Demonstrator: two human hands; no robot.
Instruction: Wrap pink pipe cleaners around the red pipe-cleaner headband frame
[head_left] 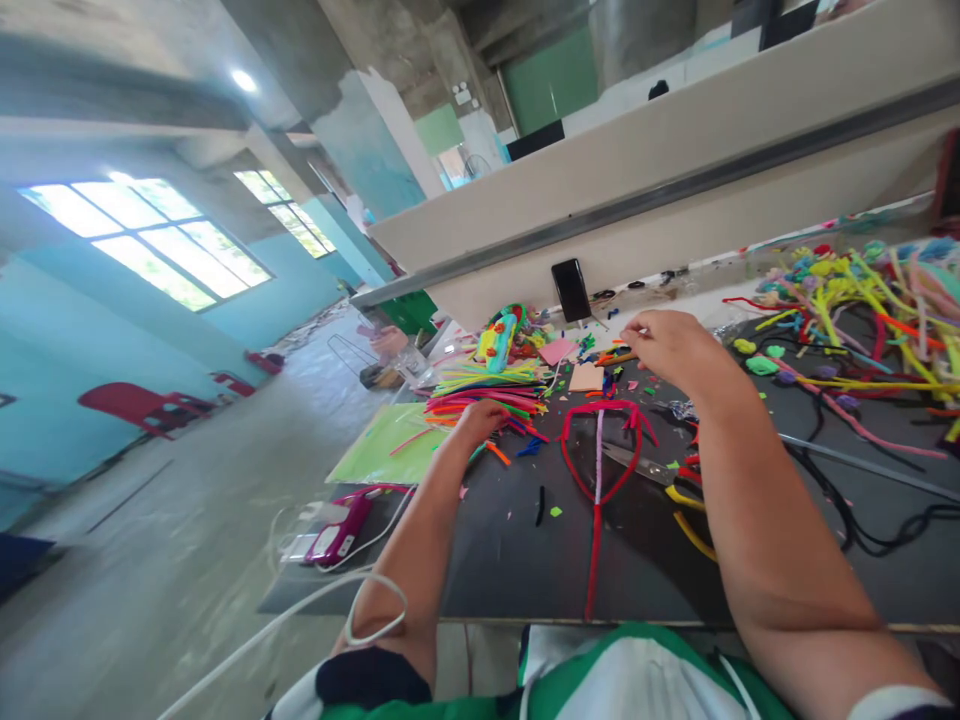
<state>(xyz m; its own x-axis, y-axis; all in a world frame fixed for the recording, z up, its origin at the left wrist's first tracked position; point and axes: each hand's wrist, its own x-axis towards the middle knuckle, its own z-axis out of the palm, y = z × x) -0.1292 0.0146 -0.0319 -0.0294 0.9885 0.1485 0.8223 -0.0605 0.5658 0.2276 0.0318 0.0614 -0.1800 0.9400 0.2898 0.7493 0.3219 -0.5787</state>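
Pipe cleaners (487,380) bundled on littered dark tabletop (510,560), beneath left hand (480,422), grip impossible to tell; right hand (664,345) with fingertips narrow, contents unclear. Beyond, pale partition (637,190); leftward, turquoise wall (45,320), bright window (172,240), red chair (135,402).

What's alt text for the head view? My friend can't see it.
A person's left hand touches a pile of colourful fuzzy stems on a dark table, the right hand near a black phone. Between them lies a red loop, scissors poking into it.
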